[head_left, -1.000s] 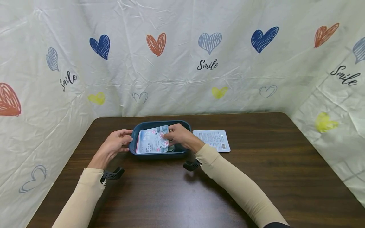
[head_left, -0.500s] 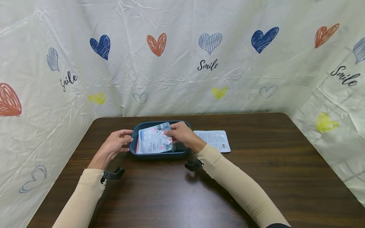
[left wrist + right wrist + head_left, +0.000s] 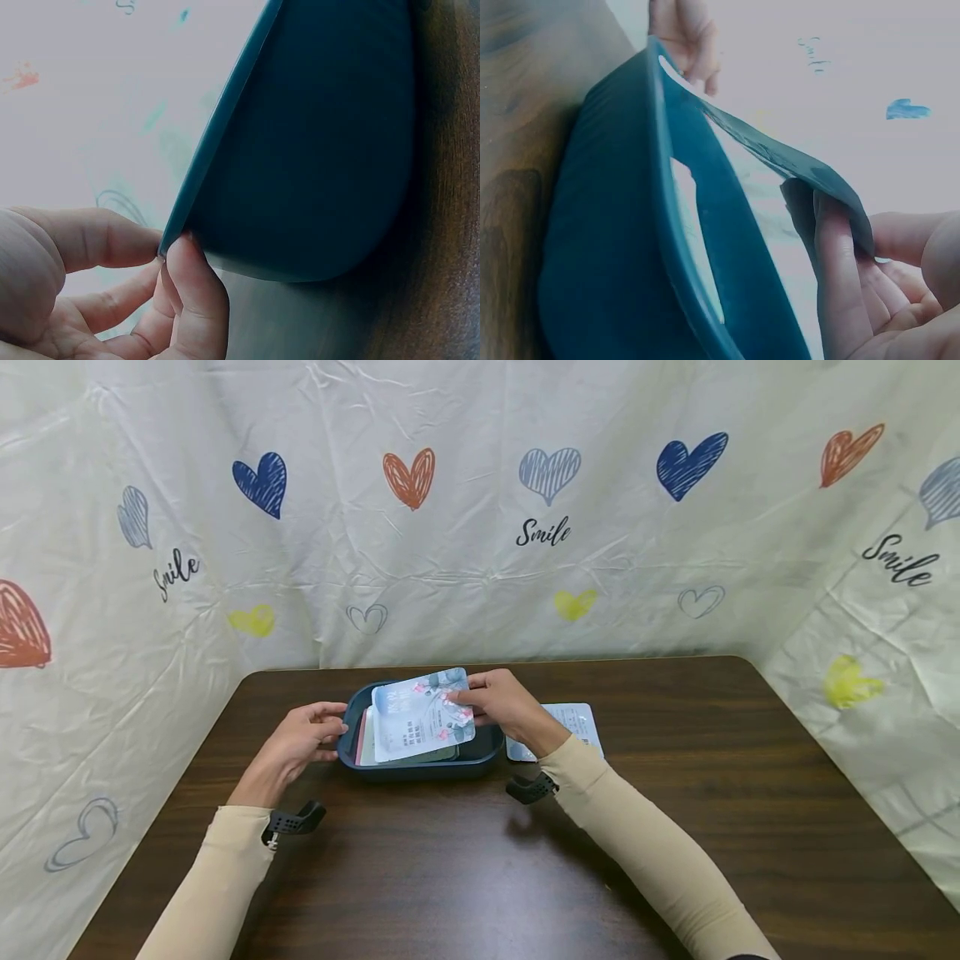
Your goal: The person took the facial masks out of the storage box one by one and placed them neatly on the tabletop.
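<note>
My right hand [image 3: 513, 706] pinches the right side of a light-blue face mask packet [image 3: 420, 718] with printed flowers, between thumb and fingers. The packet is tilted over a dark blue plastic bin [image 3: 427, 772], its right end higher than its left. Under it, other packets [image 3: 365, 745] with pink and pale green edges show inside the bin. At the bin's left end, my left hand [image 3: 296, 739] holds the rim; in the left wrist view the thumb and a finger pinch the rim [image 3: 217, 135]. In the right wrist view the lifted packet [image 3: 795, 161] bows above the bin wall.
A second light-blue packet [image 3: 581, 722], text side up, lies on the brown wooden table [image 3: 450, 877] right of the bin, partly behind my right wrist. A white curtain [image 3: 465, 568] with hearts hangs behind the table's back edge.
My right hand has moved up and to the right, raising the face mask packet out of the bin and uncovering more packets beneath. The left hand stays at the rim.
</note>
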Demonstrator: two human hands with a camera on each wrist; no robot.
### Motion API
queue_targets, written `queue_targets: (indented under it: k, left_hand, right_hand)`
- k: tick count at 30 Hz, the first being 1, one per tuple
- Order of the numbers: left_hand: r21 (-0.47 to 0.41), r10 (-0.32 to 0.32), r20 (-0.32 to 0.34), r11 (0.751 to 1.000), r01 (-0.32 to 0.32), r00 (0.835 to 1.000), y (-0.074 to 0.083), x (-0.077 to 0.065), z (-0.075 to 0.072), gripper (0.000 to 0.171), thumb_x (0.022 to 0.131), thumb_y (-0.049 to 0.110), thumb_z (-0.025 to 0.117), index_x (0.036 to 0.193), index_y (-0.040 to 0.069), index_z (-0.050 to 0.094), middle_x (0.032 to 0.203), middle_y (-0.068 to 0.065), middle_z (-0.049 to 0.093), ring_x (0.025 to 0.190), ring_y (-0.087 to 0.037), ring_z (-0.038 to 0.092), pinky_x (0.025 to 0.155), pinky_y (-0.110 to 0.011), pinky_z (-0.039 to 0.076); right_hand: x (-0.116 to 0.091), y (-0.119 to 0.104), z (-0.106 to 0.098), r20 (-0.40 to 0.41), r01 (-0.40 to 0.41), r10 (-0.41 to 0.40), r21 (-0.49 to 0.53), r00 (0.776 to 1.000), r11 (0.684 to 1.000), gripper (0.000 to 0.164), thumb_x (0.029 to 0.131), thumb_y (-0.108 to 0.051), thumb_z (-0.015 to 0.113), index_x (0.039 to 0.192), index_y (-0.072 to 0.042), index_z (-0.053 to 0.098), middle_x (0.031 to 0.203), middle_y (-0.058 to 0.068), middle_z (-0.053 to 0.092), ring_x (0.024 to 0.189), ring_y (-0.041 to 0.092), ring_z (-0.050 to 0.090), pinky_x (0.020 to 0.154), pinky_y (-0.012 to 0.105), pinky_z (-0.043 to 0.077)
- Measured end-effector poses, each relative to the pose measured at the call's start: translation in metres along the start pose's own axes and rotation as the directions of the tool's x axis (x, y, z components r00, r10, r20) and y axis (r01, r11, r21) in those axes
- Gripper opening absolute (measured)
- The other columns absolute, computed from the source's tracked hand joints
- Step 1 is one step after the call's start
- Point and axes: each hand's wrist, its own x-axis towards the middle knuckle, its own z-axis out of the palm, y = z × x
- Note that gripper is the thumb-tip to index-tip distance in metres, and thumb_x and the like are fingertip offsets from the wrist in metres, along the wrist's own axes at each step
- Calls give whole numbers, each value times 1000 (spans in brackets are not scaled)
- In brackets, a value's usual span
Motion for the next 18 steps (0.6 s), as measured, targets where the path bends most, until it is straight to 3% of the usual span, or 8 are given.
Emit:
queue_targets:
  k: [18]
  left_hand:
    - [-4,4,12,1000,-4,1000,-1,0,-1,55,102,13,56,154,5,40,136,-25,53,108,-32,59,79,-31,59]
  right_hand:
    - [-30,-5,-60,-2,-2,2,72,1000,997,34,96,-18,71,122,3,67,100,7,75,83,18,74,71,30,60]
